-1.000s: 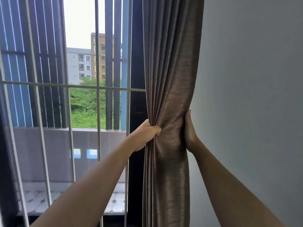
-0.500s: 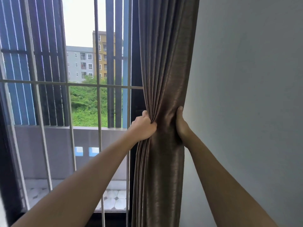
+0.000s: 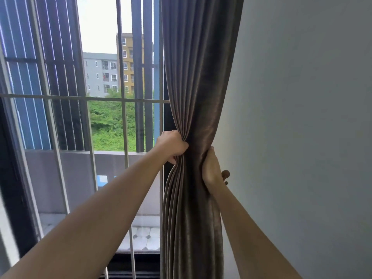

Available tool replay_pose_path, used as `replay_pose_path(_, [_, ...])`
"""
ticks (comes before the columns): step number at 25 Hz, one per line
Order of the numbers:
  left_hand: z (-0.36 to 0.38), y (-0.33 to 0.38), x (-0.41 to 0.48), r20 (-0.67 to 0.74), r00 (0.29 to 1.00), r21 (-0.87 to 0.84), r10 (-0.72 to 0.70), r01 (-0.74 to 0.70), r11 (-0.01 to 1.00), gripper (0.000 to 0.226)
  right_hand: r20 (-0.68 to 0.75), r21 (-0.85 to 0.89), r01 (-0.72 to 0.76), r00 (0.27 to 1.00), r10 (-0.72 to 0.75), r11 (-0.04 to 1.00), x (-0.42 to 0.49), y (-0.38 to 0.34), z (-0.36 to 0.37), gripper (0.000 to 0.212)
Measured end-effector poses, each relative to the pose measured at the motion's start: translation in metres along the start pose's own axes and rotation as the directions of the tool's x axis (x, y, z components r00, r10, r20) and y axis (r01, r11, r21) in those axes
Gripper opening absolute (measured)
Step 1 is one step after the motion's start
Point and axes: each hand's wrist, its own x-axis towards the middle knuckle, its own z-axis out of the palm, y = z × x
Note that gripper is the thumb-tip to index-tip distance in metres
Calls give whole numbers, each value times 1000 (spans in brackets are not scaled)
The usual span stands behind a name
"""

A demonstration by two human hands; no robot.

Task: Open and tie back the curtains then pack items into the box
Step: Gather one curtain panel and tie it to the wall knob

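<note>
Firmly, the left hand [image 3: 172, 147] closes into a fist on the curtain [image 3: 198, 77], its fingers curled tight round the outer pleats on the window side. The right hand [image 3: 210, 171] wraps the opposite side of the same bundle, slightly lower. Its fingers pass behind the fabric and cannot be seen. Between the two hands the curtain is squeezed to a narrow waist, fanning out above and falling in tight straight folds below. It hangs at the right edge of the window, against the pale grey wall [image 3: 302, 117].

The cloth is taupe-brown with a dull satin sheen that catches light along the ridges of its pleats. Slim pale metal bars [image 3: 125, 121] form a grille across the opening. Beyond them lie dark vertical slats, a balcony parapet and pale octagonal floor tiles [image 3: 148, 237].

Just behind the right wrist a small brown rounded object [image 3: 225, 174] peeks out at the wall, mostly covered and too little shown to identify. The curtain's top and hem run out of frame, as do both forearms at the bottom.
</note>
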Motion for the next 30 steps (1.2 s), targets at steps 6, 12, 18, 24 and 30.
replay_pose_path(6, [1, -6, 16, 160, 986, -348, 47, 11, 938, 43, 184, 25, 120, 975, -122, 992, 1, 3, -9, 32])
replay_pose_path(12, [0, 4, 18, 205, 964, -439, 168, -63, 896, 42, -66, 21, 70, 995, -69, 997, 4, 25, 6, 48])
replay_pose_path(18, [-10, 19, 11, 333, 900, -379, 283, -148, 914, 33, 111, 156, 259, 954, -277, 953, -1, 50, 3, 85])
replay_pose_path(24, [-7, 41, 10, 405, 865, -266, 297, -199, 943, 35, -12, -213, 191, 980, -198, 958, -11, 61, 8, 101])
replay_pose_path(30, [5, 43, 13, 370, 866, -306, 336, -228, 924, 33, -126, -220, 118, 981, -148, 968, -6, 65, 6, 62])
